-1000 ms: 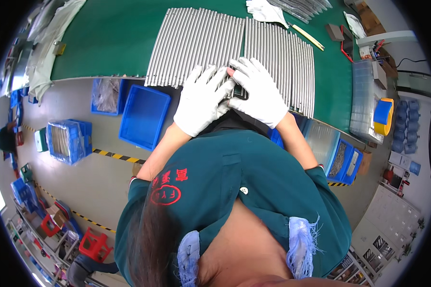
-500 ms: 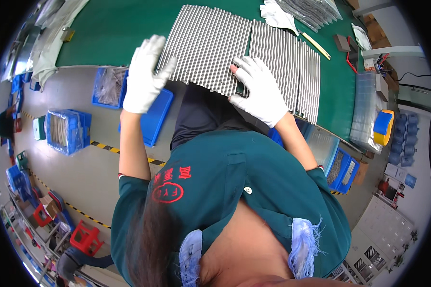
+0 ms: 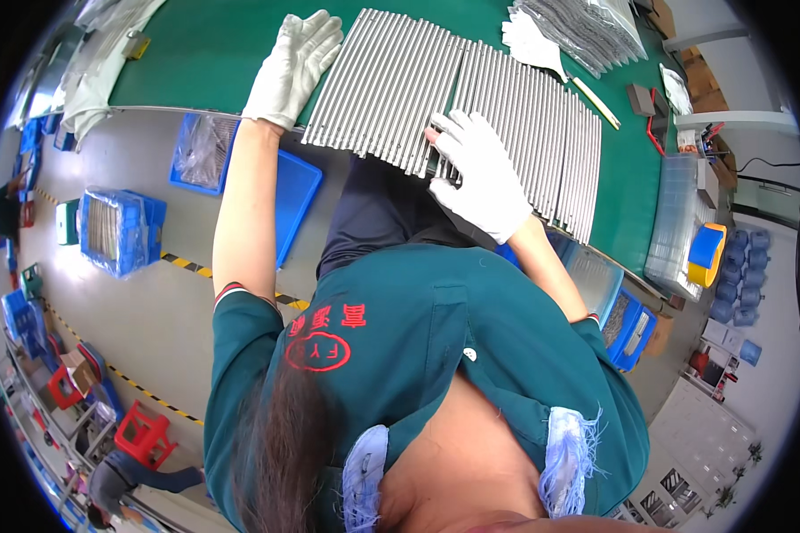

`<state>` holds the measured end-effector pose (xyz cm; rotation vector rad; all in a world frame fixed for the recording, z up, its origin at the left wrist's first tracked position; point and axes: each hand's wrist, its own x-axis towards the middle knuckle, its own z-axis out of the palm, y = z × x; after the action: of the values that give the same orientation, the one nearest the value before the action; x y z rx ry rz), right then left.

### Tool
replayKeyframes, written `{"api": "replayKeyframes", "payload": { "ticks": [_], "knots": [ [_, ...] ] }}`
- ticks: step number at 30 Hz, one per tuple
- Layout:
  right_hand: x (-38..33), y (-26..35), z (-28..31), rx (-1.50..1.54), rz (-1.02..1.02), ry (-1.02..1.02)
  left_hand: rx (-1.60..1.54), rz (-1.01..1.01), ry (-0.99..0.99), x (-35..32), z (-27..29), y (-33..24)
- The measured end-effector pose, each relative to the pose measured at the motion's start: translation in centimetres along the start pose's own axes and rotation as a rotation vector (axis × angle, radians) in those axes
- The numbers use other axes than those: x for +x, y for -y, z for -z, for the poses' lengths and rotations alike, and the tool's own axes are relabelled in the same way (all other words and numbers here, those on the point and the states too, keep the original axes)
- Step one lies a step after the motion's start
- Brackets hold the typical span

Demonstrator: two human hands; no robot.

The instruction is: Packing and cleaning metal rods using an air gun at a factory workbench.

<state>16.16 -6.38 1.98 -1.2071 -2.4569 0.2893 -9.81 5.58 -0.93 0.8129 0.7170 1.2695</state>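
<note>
Under gloved fingers point(image 3: 453, 133) — metal rods point(image 3: 400, 84)

Left hand point(image 3: 292, 67) now at rods' point(image 3: 391, 84) edge

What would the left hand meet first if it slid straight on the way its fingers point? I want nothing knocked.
Probably nothing: the left hand points across bare green table, beside the metal rods; that way looks free.

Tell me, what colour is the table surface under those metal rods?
Green table surface, clearest in the head view.
</note>
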Motion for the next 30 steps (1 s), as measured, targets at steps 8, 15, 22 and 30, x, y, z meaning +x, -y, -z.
{"api": "replayKeyframes", "payload": {
  "ticks": [8, 15, 22, 30],
  "knots": [
    [1.2, -0.2, -1.1, -0.008, -0.022, 0.044, -0.053, 0.046, 0.064, 0.3, 0.2, 0.0],
    [1.5, 0.1, -1.0, 0.061, 0.004, 0.058, -0.060, 0.033, 0.098, 0.3, 0.4, 0.0],
    [3.0, 1.3, -1.6, 0.011, -0.006, 0.102, -0.069, 0.013, 0.103, 0.3, 0.1, 0.1],
    [3.9, 1.1, -2.0, 0.067, -0.014, 0.086, -0.139, 0.141, 0.115, 0.8, 1.5, 0.6]
  ]
}}
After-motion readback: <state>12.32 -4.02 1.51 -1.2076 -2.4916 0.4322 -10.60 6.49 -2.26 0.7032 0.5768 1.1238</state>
